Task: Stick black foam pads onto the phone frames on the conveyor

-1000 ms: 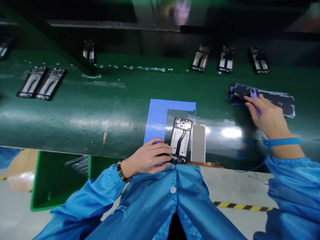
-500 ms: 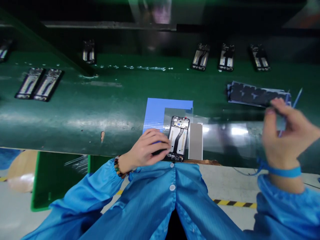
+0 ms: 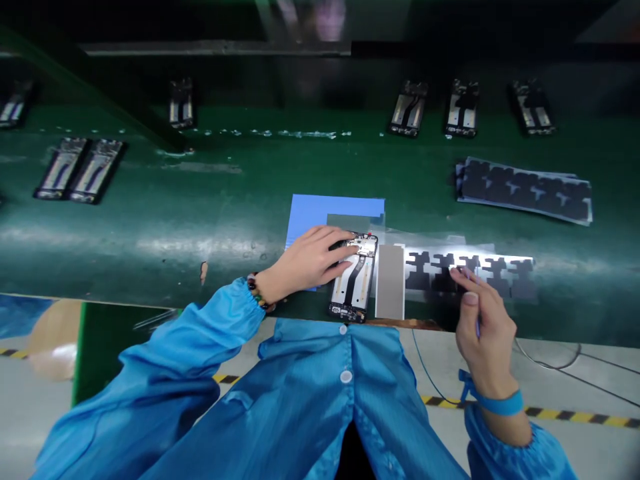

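Note:
An opened phone (image 3: 351, 287) lies beside the table's front edge, its circuit board and black flex cable exposed. My left hand (image 3: 320, 257) rests over its upper left part, fingers stretched out and apart, fingertips on the board end. My right hand (image 3: 485, 320) is closed around a thin bluish-purple tool (image 3: 478, 328), mostly hidden by the fingers. Its fingertips are over a clear strip with black cut-out stickers (image 3: 523, 277); whether they touch it I cannot tell. Between phone and strip lies a grey rectangular plate (image 3: 390, 283) with a white border.
A blue sheet (image 3: 313, 210) extends behind the phone. More sticker strips (image 3: 530, 190) are stacked at back right. Several opened phones (image 3: 463, 110) lie along the back, with two phones (image 3: 95, 173) at left. A green post (image 3: 125, 107) rises at back left; a green bin (image 3: 103, 347) sits below.
My right hand has moved left and nearer, from the strip stack to beside the grey plate, where a sticker strip is now plainly visible. My left hand has slid up onto the phone's board end.

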Demonstrator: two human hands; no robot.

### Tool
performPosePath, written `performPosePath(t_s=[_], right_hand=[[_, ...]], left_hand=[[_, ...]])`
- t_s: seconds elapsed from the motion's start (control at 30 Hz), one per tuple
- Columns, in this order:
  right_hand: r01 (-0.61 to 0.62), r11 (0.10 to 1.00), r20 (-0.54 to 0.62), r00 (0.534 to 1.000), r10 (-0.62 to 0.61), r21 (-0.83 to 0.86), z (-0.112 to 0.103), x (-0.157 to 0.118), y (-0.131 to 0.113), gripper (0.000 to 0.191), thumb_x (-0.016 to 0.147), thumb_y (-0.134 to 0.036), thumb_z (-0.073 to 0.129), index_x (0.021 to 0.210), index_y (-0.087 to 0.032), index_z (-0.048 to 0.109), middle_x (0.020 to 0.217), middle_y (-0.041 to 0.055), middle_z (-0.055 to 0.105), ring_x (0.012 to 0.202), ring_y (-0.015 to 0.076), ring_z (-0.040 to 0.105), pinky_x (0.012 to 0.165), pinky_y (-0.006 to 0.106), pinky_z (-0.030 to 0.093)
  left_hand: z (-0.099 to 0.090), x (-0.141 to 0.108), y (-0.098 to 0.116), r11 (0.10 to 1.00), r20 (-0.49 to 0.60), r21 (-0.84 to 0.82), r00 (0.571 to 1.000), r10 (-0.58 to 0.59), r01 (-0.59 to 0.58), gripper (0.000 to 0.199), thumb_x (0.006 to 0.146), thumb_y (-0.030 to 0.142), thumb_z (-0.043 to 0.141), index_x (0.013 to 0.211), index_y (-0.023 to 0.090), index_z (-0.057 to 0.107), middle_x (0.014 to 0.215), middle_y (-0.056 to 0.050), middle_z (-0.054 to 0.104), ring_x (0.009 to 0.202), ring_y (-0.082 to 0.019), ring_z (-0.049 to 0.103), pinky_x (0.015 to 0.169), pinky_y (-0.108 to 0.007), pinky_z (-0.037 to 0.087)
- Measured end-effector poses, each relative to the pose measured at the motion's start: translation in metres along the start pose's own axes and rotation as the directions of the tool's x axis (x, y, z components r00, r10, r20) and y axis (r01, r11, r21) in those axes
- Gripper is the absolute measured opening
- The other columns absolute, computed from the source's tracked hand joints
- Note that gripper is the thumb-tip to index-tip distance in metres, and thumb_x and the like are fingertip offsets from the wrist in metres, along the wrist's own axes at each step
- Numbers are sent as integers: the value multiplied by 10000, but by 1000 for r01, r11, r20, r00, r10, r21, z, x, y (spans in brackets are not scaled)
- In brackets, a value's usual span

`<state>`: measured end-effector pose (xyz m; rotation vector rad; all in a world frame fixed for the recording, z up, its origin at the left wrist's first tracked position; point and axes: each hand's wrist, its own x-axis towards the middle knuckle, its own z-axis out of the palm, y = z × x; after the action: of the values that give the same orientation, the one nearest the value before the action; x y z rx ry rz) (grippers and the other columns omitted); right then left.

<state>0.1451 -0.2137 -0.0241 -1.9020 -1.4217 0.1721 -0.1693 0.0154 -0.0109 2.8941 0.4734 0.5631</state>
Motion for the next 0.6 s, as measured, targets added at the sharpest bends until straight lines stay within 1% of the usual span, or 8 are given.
performPosePath(t_s=[0.07,0.2,0.27,0.3,0.37,0.47,0.53,0.6], right_hand=[[-18,1000,7,1000,18,0,0,4,2,394,1176,-400,490,1460,-283,737,1470,81,788,1504,312,676,1288,619,538],[54,992,87,995,-44,-117,4,7,6,377,1107,-436,674,1450,-289,726,1525,91,759,1587,371,597,1299,657,504],[66,988,95,994,-52,-141,3,4,5,385,1089,-449,709,1437,-288,729,1532,100,754,1583,388,595,1288,665,503],[53,990,83,996,-42,-134,3,3,3,373,1102,-451,683,1434,-288,731,1527,101,756,1567,384,609,1283,660,508],[-17,997,7,1000,17,-76,0,0,0,388,1143,-449,592,1472,-281,708,1505,109,765,1511,363,660,1274,643,524],[-124,984,-117,983,140,130,-3,4,-5,463,1162,-460,537,1585,-282,588,1459,125,784,1422,350,736,1268,672,534],[-155,954,-135,972,194,257,-4,10,-6,462,1146,-467,583,1579,-305,562,1412,110,806,1387,350,763,1283,705,516],[-179,928,-138,962,234,327,-2,17,-6,419,1137,-454,615,1530,-311,595,1367,99,824,1359,342,782,1294,704,509]], left_hand=[[0,0,2,999,0,40,1000,25,-25,259,1131,320,685,1350,195,742,1399,-126,778,1309,-287,743,1058,-471,659],[2,-1,6,988,-55,143,996,72,-63,226,1113,284,715,1300,165,762,1331,-115,815,1302,-276,756,998,-412,687],[5,-1,7,988,-90,142,993,73,-60,172,1107,272,726,1231,167,779,1305,-98,827,1282,-264,764,978,-394,687],[6,0,6,991,-104,123,993,63,-51,144,1104,275,732,1192,175,786,1301,-86,831,1265,-255,768,977,-390,681],[8,3,3,998,-122,60,992,31,-24,137,1101,297,741,1160,186,793,1313,-78,828,1222,-240,771,965,-386,664],[11,9,-4,1000,-111,-26,994,-3,0,209,1100,322,736,1261,202,795,1341,-93,813,1193,-243,754,941,-392,628],[12,13,-8,999,-90,-50,996,10,-15,246,1098,313,732,1315,211,790,1349,-97,808,1202,-251,739,942,-398,606],[12,14,-11,998,-83,-44,996,30,-33,244,1097,293,729,1319,208,789,1347,-92,809,1193,-252,731,942,-397,597]])
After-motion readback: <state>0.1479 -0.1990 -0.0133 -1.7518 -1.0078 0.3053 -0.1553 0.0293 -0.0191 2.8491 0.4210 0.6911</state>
